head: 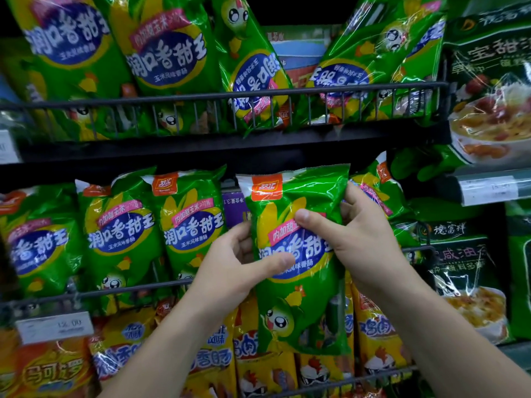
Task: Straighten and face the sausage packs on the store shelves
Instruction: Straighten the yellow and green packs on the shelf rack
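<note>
I hold one green corn-sausage pack (298, 305) upright in front of the middle shelf, label facing me. My left hand (238, 271) grips its left edge, thumb across the blue label. My right hand (353, 239) grips its upper right side, thumb on the front and fingers behind. To the left, three matching green packs (123, 234) stand upright behind the middle shelf's wire rail (129, 291). On the top shelf, two green packs (255, 76) near the centre and right sit upside down and tilted.
A purple pack (234, 208) shows in the gap behind the held pack. Yellow sausage packs (376, 334) fill the bottom shelf. Dark green soup-mix bags (465, 265) hang at the right. A white price tag (54, 326) is clipped on the rail at lower left.
</note>
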Tool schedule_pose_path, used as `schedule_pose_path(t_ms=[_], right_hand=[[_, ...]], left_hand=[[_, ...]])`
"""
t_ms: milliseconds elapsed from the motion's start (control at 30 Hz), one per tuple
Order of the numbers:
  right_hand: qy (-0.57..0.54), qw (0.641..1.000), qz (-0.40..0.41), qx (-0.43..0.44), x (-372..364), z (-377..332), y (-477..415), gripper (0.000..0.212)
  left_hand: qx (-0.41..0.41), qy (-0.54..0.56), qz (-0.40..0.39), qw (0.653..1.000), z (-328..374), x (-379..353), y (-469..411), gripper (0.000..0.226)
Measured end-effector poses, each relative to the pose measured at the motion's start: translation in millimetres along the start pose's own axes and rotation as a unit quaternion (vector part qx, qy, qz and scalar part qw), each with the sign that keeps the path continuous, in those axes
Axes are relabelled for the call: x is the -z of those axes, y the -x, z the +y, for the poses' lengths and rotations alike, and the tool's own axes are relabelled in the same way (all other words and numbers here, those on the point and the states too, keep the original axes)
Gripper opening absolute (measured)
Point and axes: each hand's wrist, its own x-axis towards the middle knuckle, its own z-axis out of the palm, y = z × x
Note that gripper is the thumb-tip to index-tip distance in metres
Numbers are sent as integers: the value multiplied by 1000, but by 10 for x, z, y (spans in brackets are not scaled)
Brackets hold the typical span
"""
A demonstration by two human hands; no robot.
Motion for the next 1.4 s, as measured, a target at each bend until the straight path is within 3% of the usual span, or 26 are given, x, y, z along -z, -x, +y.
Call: schedule_pose_path(t_ms=[133,267,467,567,700,800,967,1200,1400], right_hand=[[-25,1000,10,16,1,-56,-73,31],[-24,998,16,50,-48,-165,-174,39],[-41,995,15,89,-120,-339,-403,45],[-15,995,14,96,-158,-359,-492,49],[30,995,13,92,-165,-279,-577,53],[58,995,16,83,-177,-195,-640,63],[69,996,6,59,-197,-13,-728,38],[104,993,9,49,-345,172,-826,54],[181,983,13,39,-372,404,-807,41]], left_hand=[[7,-40,-15,999,9,8,17,59],[-35,-73,18,997,131,48,-69,47],[-89,-73,82,990,282,107,-260,60],[-99,-58,107,988,309,125,-334,62],[-112,-56,139,982,282,134,-427,45],[-112,-63,156,979,198,152,-496,45],[-105,-96,180,973,74,167,-545,47],[-114,-88,216,966,92,269,-588,46],[-123,-124,227,958,63,221,-539,49]])
